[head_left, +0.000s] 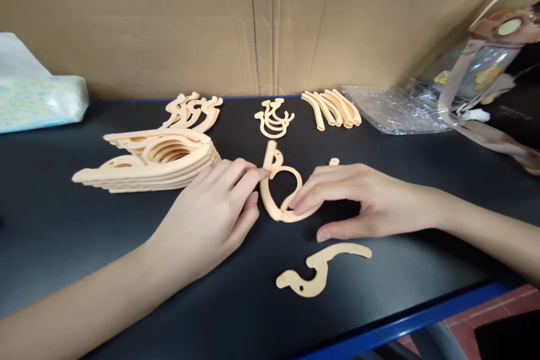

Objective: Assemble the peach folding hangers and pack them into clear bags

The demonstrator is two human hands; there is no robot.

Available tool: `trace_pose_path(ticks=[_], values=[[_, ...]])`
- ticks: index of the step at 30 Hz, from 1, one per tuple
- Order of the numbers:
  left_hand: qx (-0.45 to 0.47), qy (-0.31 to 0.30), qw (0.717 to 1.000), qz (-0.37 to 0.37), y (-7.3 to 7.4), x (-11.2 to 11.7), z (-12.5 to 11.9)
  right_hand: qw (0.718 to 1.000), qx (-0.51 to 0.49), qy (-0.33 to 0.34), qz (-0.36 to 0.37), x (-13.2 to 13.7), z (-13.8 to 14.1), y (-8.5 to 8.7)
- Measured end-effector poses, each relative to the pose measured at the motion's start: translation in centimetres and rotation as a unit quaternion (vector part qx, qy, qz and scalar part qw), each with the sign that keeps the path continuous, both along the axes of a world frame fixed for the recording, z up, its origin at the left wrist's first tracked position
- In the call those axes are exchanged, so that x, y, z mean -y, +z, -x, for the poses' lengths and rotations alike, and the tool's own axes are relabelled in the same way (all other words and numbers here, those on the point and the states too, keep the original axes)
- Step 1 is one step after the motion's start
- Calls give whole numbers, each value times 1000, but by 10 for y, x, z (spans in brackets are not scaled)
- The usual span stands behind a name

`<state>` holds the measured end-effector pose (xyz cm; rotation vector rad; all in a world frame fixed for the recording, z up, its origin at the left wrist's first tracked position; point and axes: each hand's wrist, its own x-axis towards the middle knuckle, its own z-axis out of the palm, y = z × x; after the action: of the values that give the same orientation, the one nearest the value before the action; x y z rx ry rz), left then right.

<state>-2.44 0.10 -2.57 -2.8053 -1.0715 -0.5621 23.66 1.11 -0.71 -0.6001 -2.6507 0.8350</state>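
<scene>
Left hand curled, grip unclear; right hand loose, thumb free! Stack left of the frame, which sits under both hands' fingertips; uneven pressing could skew its joints. S-piece just this side of the frame.

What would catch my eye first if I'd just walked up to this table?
Probably the left hand and right hand, both touching a curved cream frame at the middle of the black table. Next, perhaps, the stack of cream pieces just beyond the left hand. A loose curvy piece lies nearer the camera than the frame.
</scene>
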Motion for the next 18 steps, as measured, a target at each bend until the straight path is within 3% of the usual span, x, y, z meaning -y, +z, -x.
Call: trace_pose_path(ticks=[4, 8, 13, 18], values=[[18, -49, 998, -24, 1, 2, -2, 998, 8, 37, -55, 8, 7, -5], [10, -123, 992, -4, -1, 4, -2, 994, -44, 6, -101, 11, 9, -3], [25, -105, 994, 11, -6, 4, 0, 992, 10, 36, -118, 25, 10, 7], [24, -66, 997, -37, -2, 6, 0, 989, 81, 60, -106, 36, 11, 13]])
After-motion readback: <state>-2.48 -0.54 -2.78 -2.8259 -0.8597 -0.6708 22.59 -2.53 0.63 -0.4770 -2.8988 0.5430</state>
